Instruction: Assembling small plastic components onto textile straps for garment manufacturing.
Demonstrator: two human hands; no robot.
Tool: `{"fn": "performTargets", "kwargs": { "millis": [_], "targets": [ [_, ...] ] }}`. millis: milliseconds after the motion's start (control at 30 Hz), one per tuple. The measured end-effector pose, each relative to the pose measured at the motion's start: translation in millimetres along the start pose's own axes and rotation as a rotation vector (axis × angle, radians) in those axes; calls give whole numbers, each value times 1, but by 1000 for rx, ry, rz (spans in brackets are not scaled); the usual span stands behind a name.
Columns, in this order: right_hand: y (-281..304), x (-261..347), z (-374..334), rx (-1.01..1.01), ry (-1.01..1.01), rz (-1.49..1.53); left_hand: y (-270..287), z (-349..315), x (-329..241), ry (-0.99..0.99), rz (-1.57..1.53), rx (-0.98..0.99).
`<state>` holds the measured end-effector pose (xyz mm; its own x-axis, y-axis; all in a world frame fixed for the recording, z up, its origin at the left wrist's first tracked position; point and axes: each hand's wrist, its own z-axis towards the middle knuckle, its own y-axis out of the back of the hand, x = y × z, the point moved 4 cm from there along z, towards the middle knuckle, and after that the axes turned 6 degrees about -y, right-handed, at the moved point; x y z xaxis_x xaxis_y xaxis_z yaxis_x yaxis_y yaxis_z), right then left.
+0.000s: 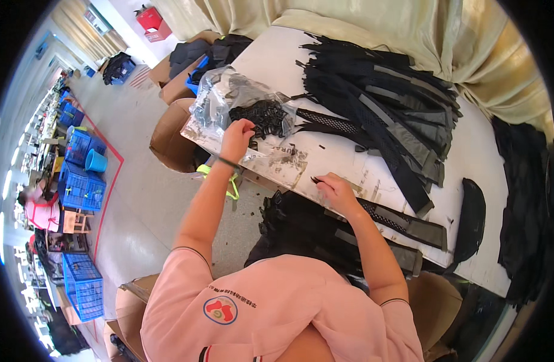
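At the mouth of a clear plastic bag [211, 99], my left hand [236, 140] has its fingers pinched together over a heap of small black plastic pieces [266, 117]. What sits between those fingertips is too small to make out. Near the table's front edge, my right hand [337, 192] is closed, and a small dark tip [315, 180] sticks out from its fingers. Beside the right wrist lies a black mesh strap with a grey end [426, 231]; whether it joins the tip I cannot tell. A pile of black and grey mesh straps [379, 90] covers the far middle of the table.
The white table [277, 54] has worn, stained patches. Black fabric [301, 232] hangs below its front edge. A black curved piece [472, 220] lies at the right. Cardboard boxes [168, 136] stand left of the table, with blue crates [83, 187] farther left and a curtain behind.
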<state>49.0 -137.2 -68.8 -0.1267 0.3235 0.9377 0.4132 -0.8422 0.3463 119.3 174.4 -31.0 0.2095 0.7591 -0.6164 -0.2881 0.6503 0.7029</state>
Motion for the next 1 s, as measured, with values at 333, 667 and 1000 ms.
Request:
{"fn": "performTargets", "kwargs": {
  "millis": [333,667,1000],
  "targets": [
    [0,-3,9,50,-68,118,-15,15,14,34,306,282],
    [12,31,6,66,-87,85,-19,-17,-82,132,-644,189],
    [25,60,-10,119,6,-55,-60,-68,-136,454,-1303,526]
  ]
}}
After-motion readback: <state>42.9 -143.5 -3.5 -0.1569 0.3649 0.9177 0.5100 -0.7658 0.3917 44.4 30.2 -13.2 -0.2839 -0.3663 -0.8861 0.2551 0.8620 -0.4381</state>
